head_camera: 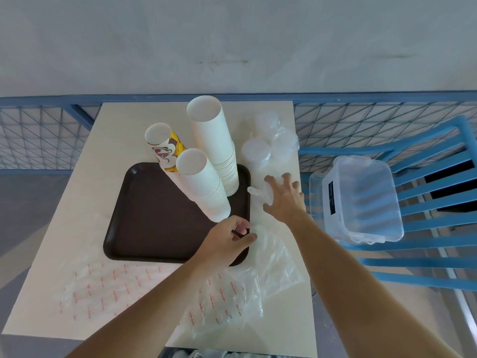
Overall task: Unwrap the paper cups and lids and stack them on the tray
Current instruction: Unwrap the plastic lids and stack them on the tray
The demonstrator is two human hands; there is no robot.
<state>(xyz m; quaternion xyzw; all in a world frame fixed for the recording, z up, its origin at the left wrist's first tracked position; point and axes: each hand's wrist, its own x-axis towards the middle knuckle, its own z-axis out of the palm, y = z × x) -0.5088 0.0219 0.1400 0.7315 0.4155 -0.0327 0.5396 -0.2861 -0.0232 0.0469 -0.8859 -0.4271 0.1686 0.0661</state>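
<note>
Left of the tray's (154, 223) front edge, a printed wrap (103, 288) is seen lying flat and empty on the table (85, 156). On the far right part of the tray, three piles of cups are stood up. These are a patterned stack (167, 151), a short white stack (204, 187) and a tall white stack (216, 146).

At the tray's front right corner the left hand (227, 239) is found. Its fingers are curled and its thumb is close to them. Whether the tray's rim or the clear wrap (271, 254) just beside it is being pinched cannot be told.

Just right of the tray, the right hand (284, 197) is held over a small pile of loose lids (263, 193). Its fingers are spread wide and touch the pile, but no grip is seen to be closed. More bagged lids (268, 143) are left beside the tray's far right corner. A clear box (361, 197) is set well to the right of the tray.

The lids are likely light, thin, bendy and a bit slippery. The pile is best taken by its rims from all sides and squeezed only softly, so nothing gets crushed or slides apart.
</note>
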